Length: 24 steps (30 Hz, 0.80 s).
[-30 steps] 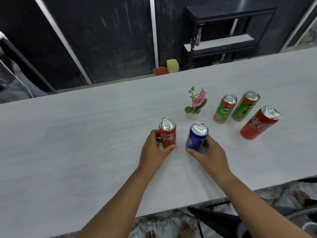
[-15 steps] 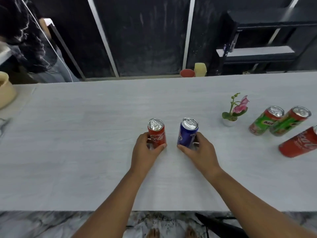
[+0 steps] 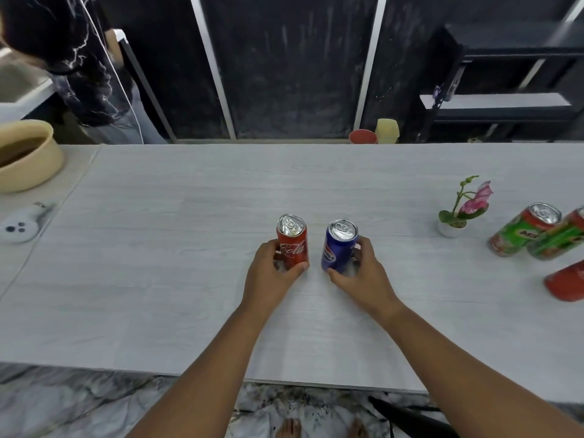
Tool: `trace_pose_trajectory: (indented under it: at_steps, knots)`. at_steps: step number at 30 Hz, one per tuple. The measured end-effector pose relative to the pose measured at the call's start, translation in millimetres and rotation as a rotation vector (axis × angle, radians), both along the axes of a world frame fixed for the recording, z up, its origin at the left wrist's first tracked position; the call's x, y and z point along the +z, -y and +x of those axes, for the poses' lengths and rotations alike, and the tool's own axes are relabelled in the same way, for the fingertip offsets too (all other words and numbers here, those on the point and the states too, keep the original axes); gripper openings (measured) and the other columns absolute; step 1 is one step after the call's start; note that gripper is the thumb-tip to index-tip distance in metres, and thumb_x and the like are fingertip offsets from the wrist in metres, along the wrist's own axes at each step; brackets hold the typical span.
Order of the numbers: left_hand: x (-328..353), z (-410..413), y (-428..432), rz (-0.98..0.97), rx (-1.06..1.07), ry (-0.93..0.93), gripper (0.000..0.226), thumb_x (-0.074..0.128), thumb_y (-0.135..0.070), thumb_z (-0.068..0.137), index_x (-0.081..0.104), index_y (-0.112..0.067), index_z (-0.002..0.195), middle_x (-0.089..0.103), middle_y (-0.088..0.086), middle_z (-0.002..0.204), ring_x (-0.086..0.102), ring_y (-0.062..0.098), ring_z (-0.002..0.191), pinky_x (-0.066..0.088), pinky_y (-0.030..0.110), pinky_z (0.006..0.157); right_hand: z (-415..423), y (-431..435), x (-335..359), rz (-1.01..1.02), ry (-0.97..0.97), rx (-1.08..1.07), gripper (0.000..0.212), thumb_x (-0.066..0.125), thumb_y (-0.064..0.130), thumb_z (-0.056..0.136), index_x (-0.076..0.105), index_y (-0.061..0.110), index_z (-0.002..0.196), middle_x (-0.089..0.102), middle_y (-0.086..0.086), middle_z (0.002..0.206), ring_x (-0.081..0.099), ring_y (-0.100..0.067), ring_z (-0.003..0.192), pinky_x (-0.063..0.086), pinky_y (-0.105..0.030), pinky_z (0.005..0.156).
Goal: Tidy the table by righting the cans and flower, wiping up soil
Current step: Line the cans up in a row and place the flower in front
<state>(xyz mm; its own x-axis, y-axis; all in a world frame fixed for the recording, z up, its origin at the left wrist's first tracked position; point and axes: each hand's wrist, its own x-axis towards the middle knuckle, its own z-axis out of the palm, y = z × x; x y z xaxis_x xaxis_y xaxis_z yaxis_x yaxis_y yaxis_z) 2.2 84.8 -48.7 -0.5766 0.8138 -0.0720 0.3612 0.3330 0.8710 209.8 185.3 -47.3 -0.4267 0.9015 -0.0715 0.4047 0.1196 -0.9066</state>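
Note:
A red cola can (image 3: pixel 292 240) stands upright mid-table, and my left hand (image 3: pixel 271 273) grips its lower half. Beside it stands a blue can (image 3: pixel 338 245), upright, held by my right hand (image 3: pixel 363 273) with fingers curled round its right side. A small pink flower in a white pot (image 3: pixel 458 210) stands upright at the right. Past it stand two green cans (image 3: pixel 521 232), the second one (image 3: pixel 562 238) cut by the frame edge, and a red can (image 3: pixel 568 281) also partly out of view. No soil shows on the table.
The pale wood-grain table (image 3: pixel 158 263) stretches left to a beige bowl (image 3: pixel 25 156) and a white round device (image 3: pixel 19 227). A person in dark clothes (image 3: pixel 79 58) stands at the far left. A red cup (image 3: pixel 363 135), a yellow cup (image 3: pixel 387 131) and a dark shelf (image 3: pixel 505 74) lie behind.
The view has swung left, so the flower and the right-hand cans slid toward the frame's right edge. Both hands keep hold of the same upright cans.

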Motion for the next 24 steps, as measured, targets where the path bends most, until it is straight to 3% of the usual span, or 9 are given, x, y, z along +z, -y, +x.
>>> trace_pose_trajectory:
  at_steps: [2, 5, 7, 11, 15, 20, 24]
  knots:
    - [-0.3, -1.2, 0.0, -0.007, -0.018, 0.002, 0.079, 0.094, -0.057, 0.078, 0.057, -0.033, 0.144, 0.06, -0.019, 0.13, 0.064, 0.003, 0.114, 0.047, 0.015, 0.084, -0.6, -1.3, -4.0, -0.015, -0.005, 0.027, 0.072, 0.092, 0.032, 0.072, 0.049, 0.046, 0.128, 0.068, 0.026, 0.121, 0.065, 0.006, 0.112, 0.049, -0.008, 0.084]
    - [-4.2, -3.7, 1.3, -0.013, -0.048, 0.003, 0.079, 0.098, -0.051, 0.075, 0.057, -0.034, 0.141, 0.059, -0.028, 0.124, 0.06, -0.01, 0.111, 0.045, 0.008, 0.083, -5.1, -2.2, -9.1, 0.081, 0.065, -0.015, 0.075, 0.1, 0.036, 0.068, 0.054, 0.028, 0.127, 0.056, 0.012, 0.123, 0.057, -0.004, 0.112, 0.049, -0.019, 0.091]
    - [-8.8, -5.5, 2.9, -0.013, -0.063, -0.006, 0.076, 0.099, -0.044, 0.075, 0.058, -0.034, 0.138, 0.059, -0.031, 0.123, 0.058, -0.016, 0.11, 0.044, 0.003, 0.082, -7.5, -3.5, -9.6, 0.105, 0.078, -0.055, 0.072, 0.103, 0.036, 0.066, 0.057, 0.022, 0.12, 0.054, 0.007, 0.117, 0.056, -0.007, 0.106, 0.048, -0.022, 0.088]
    - [-14.2, -8.3, 2.9, 0.009, -0.067, -0.032, 0.069, 0.1, -0.038, 0.076, 0.056, -0.039, 0.129, 0.063, -0.027, 0.12, 0.054, -0.02, 0.111, 0.042, 0.001, 0.084, -6.5, -9.6, -12.0, 0.083, 0.042, -0.02, 0.06, 0.099, 0.026, 0.071, 0.063, 0.026, 0.119, 0.064, 0.012, 0.115, 0.06, 0.005, 0.106, 0.043, -0.013, 0.084]
    - [-16.7, -10.0, 2.3, 0.017, -0.054, -0.039, 0.068, 0.099, -0.04, 0.077, 0.054, -0.042, 0.129, 0.061, -0.029, 0.117, 0.054, -0.02, 0.11, 0.043, 0.0, 0.082, -3.6, -11.0, -13.6, 0.088, 0.065, 0.011, 0.064, 0.094, 0.028, 0.078, 0.064, 0.024, 0.134, 0.066, 0.01, 0.125, 0.06, -0.009, 0.113, 0.046, -0.021, 0.094]
    - [-18.8, -9.3, 5.1, 0.035, -0.038, -0.06, 0.067, 0.098, -0.04, 0.078, 0.054, -0.043, 0.128, 0.06, -0.028, 0.117, 0.056, -0.015, 0.109, 0.044, 0.003, 0.08, -1.7, -9.3, -14.4, 0.094, 0.079, 0.005, 0.06, 0.092, 0.03, 0.08, 0.058, 0.043, 0.128, 0.057, 0.028, 0.117, 0.058, -0.002, 0.113, 0.042, -0.013, 0.088]
    - [-20.1, -8.7, 7.1, 0.048, -0.008, -0.078, 0.064, 0.099, -0.04, 0.076, 0.057, -0.04, 0.125, 0.062, -0.025, 0.115, 0.057, -0.011, 0.105, 0.045, 0.004, 0.078, 1.4, -11.8, -15.6, 0.095, 0.094, 0.034, 0.06, 0.09, 0.029, 0.081, 0.058, 0.045, 0.13, 0.059, 0.023, 0.118, 0.058, -0.001, 0.113, 0.041, -0.012, 0.088]
